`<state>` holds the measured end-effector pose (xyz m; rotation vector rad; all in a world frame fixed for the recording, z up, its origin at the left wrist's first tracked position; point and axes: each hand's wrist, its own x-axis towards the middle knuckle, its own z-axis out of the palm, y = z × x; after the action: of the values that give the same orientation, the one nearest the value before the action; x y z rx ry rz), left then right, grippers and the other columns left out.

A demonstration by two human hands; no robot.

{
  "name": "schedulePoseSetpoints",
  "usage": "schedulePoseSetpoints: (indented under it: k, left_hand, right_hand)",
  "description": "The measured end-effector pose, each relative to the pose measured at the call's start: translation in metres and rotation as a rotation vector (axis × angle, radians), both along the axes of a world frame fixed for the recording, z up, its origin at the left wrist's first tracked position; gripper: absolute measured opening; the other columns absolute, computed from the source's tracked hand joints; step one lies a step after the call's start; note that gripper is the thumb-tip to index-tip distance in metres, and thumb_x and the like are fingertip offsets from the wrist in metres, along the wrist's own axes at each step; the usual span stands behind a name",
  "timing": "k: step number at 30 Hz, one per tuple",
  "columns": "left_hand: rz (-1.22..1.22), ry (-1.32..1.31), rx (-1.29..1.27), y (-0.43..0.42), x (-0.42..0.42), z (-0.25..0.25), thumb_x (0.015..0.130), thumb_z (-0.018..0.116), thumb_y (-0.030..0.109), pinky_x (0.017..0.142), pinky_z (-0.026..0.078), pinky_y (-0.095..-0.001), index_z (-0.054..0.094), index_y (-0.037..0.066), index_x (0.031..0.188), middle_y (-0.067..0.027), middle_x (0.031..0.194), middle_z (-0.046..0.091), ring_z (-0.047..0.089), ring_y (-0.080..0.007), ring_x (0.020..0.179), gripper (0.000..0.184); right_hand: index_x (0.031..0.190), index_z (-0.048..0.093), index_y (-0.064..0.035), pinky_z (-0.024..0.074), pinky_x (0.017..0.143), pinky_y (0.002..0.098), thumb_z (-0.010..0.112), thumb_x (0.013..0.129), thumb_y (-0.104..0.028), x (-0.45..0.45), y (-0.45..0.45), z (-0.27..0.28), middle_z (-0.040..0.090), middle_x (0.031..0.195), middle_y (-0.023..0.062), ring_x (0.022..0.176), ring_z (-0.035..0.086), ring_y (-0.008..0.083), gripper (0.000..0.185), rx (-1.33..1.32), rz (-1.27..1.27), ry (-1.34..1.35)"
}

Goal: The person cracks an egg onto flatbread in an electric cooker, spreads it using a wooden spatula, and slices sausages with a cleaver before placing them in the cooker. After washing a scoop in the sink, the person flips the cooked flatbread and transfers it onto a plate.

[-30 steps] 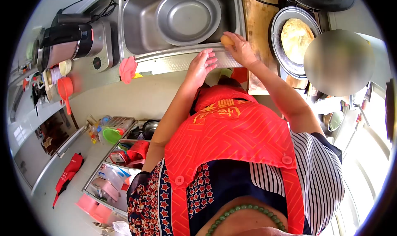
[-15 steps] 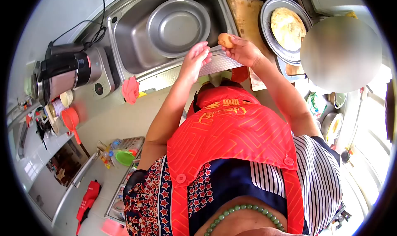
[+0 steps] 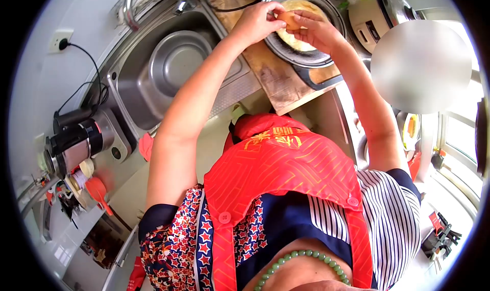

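Brown-shelled and rounded, an egg (image 3: 289, 20) sits over the griddle (image 3: 306, 59), above the pale yellow flatbread (image 3: 307, 5) in it. The right hand (image 3: 322, 33) has its fingers curled around the egg's near side; the left hand (image 3: 259, 21) is half closed, thumb and fingertips bent up to the egg's other side, though I cannot tell whether they grip it. Under the griddle is a wooden board (image 3: 277, 80), its grain streaked and its surface browned in patches. Left of the griddle is a stainless-steel sink (image 3: 128, 89) with a round, wide-rimmed metal basin (image 3: 178, 60) inside and a dimpled strip (image 3: 230, 99) along its front edge. Just right of the griddle stands a rounded, cream rice cooker (image 3: 365, 28). Farther left, past the sink, a white wall carries a socket (image 3: 61, 41) with a black plug. On the near side of the griddle, yellow Chinese characters mark the red apron (image 3: 280, 171), too skewed to read, beside printed angular lines.
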<state>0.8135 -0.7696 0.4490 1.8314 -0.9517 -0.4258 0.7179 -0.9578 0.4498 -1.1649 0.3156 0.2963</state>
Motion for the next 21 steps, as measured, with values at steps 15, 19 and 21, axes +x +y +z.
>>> schedulePoseSetpoints:
  k: [15,19,21]
  left_hand:
    - [0.209,-0.022,0.089,-0.122,0.017,-0.075,0.073,0.075,0.021,0.076,0.054,-0.0302,0.064,0.009,0.114,-0.0096,0.098,0.068,0.068,-0.0186,0.083,0.044]
    - [0.276,-0.063,0.072,-0.13,0.012,-0.078,0.068,0.074,0.018,0.078,0.054,-0.0344,0.065,0.008,0.108,-0.0133,0.1,0.066,0.067,-0.0263,0.085,0.042]
    - [0.316,-0.159,0.049,-0.135,0.01,-0.083,0.067,0.072,0.015,0.079,0.054,-0.0364,0.064,0.008,0.105,-0.0139,0.098,0.066,0.066,-0.0295,0.086,0.04]
  right_hand:
    - [0.117,0.061,-0.0099,0.0538,0.07,0.0296,0.071,0.077,-0.019,0.041,-0.108,-0.044,0.068,0.1,0.0084,0.083,0.068,0.0177,0.042,-1.133,0.113,-0.409]
    - [0.116,0.061,-0.0085,0.0538,0.07,0.0313,0.069,0.075,-0.017,0.043,-0.116,-0.057,0.068,0.098,0.0121,0.081,0.069,0.0224,0.043,-1.215,0.11,-0.509]
    - [0.115,0.061,-0.008,0.054,0.07,0.0313,0.069,0.074,-0.016,0.044,-0.116,-0.058,0.068,0.095,0.0133,0.079,0.069,0.0233,0.043,-1.253,0.112,-0.547]
